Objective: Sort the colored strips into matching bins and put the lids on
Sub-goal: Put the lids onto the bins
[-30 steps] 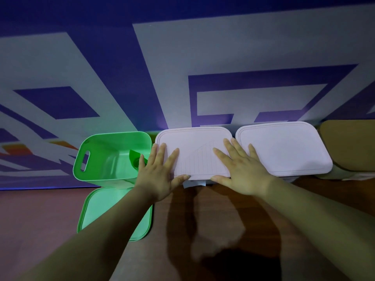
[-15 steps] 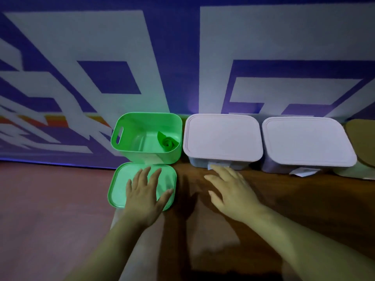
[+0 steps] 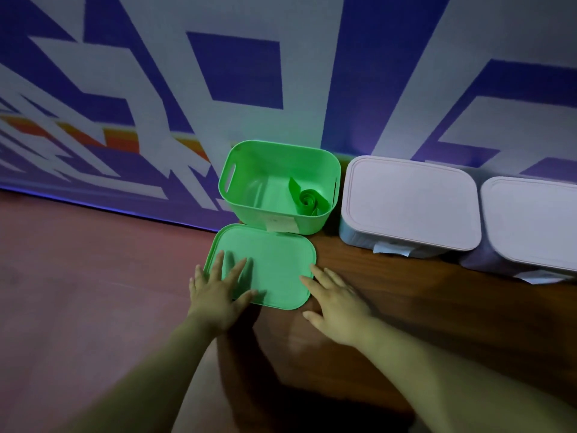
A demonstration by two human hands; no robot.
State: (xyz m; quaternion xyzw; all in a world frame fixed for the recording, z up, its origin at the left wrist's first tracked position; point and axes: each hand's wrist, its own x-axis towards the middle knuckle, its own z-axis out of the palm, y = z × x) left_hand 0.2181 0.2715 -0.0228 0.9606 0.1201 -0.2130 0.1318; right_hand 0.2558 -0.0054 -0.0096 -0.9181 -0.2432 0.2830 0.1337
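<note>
Bearing an unreadable sticker (image 3: 278, 224), the bin (image 3: 249, 170) holds a strip (image 3: 307, 198). Both flat-open hands, left (image 3: 215, 292) and right (image 3: 335, 296), have now reached the lid (image 3: 274, 264), gripping nothing.

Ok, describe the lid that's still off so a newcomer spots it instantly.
Along the patterned wall stands a row of bins. In front of the open green bin, the leftmost, lies the green lid, flat on the table. It is the only lid not on a bin.

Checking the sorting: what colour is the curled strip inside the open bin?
Green, matching its green bin; the curled strip shows in the head view.
</note>
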